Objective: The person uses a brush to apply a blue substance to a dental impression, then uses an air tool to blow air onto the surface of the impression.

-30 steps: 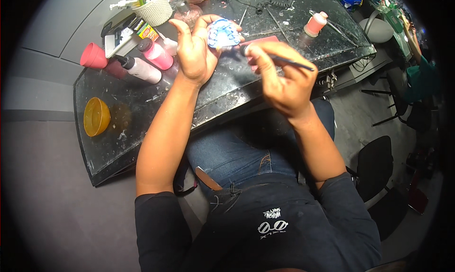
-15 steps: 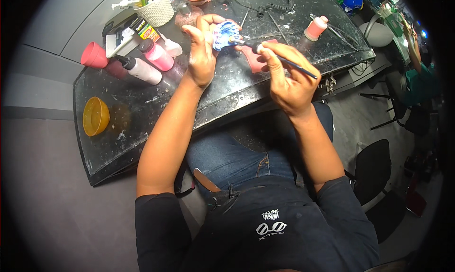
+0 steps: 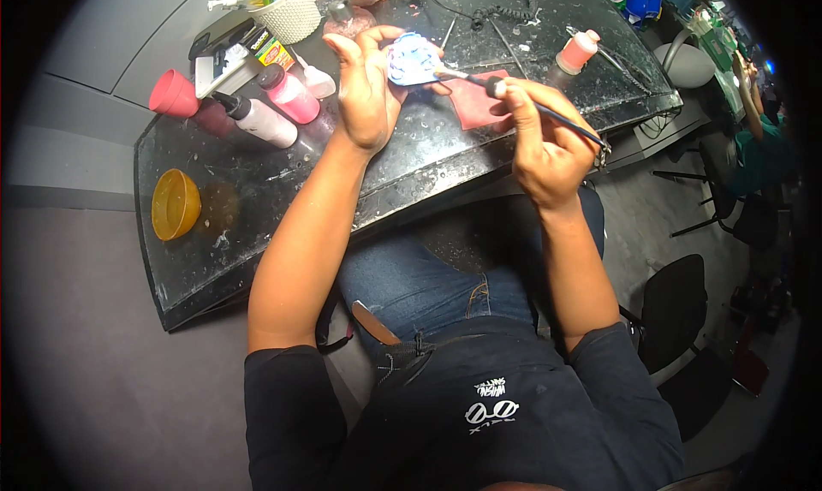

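My left hand (image 3: 366,97), raised over the table, is closed around the edge of a small blue-and-white moulded piece (image 3: 413,60) with a bumpy surface. The thumb sticks up, and the fingers behind the piece are partly hidden. In my right hand (image 3: 552,153) is a thin dark-handled brush (image 3: 496,86), pinched between thumb and fingers. Its pale tip points left and is at or very near the lower right edge of the piece; I cannot tell whether they touch. Below the brush, a flat pink sheet (image 3: 477,106) lies on the black table (image 3: 411,161).
Left of my hands stand a pink bottle (image 3: 294,97), a pale nozzle bottle (image 3: 265,124), a pink cup (image 3: 174,94) and a white woven basket (image 3: 289,16). An amber bowl (image 3: 176,205) is near the left edge. A peach bottle (image 3: 577,53) stands at the right.
The brush and my right hand have shifted right and slightly down. The moulded piece has tilted and now looks brighter and whiter; my left hand keeps hold of it.
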A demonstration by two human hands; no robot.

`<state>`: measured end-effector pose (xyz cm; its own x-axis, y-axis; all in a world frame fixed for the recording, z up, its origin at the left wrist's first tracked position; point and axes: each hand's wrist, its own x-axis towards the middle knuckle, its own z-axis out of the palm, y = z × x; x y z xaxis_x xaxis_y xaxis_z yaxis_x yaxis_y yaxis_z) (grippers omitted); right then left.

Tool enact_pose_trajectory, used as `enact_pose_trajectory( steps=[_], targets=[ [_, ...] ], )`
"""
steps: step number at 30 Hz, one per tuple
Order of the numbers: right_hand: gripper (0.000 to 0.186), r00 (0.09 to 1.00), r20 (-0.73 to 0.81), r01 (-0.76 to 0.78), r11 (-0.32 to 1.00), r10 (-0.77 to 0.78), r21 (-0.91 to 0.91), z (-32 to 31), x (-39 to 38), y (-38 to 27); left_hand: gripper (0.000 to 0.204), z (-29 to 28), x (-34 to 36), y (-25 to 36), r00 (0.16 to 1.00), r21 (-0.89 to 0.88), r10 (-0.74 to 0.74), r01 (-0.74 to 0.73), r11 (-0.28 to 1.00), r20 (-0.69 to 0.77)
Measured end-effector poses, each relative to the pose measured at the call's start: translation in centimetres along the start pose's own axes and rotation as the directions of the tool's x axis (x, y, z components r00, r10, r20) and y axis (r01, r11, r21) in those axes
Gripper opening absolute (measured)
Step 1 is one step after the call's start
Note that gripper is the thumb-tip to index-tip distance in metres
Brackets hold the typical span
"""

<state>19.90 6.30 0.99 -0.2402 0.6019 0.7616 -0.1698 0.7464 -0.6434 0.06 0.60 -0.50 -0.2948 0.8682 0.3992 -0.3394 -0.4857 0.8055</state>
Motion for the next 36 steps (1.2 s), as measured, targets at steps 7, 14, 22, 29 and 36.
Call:
enact_pose_trajectory(
  steps=[7,14,22,29,36],
  targets=[
    [0.008,0.993,0.114,-0.006,1.0,0.005,0.008,0.1,-0.9,-1.1,0.079,0.1,-0.2,-0.1,0.995,-0.063,-0.037,0.031,0.998,-0.093],
    [0.008,0.994,0.05,-0.106,0.991,0.102,0.083,0.0,-1.2,-0.5,0.08,0.0,-0.2,0.3,0.997,-0.072,-0.046,0.042,0.997,-0.057],
    [0.009,0.986,0.026,-0.165,0.974,0.163,0.154,-0.1,-1.1,-1.2,0.082,0.4,-0.4,0.2,0.99,-0.103,-0.113,0.104,0.989,-0.088],
    [0.012,0.986,-0.018,-0.16,0.976,0.164,0.149,-1.0,-0.2,-0.5,0.083,0.4,-0.7,0.2,0.995,0.04,-0.091,0.089,0.995,0.033],
    [0.011,0.977,-0.009,-0.207,0.953,0.214,0.221,-0.8,0.1,-0.8,0.086,0.5,-0.5,0.3,0.988,0.061,-0.147,0.144,0.988,0.04]
  ],
)
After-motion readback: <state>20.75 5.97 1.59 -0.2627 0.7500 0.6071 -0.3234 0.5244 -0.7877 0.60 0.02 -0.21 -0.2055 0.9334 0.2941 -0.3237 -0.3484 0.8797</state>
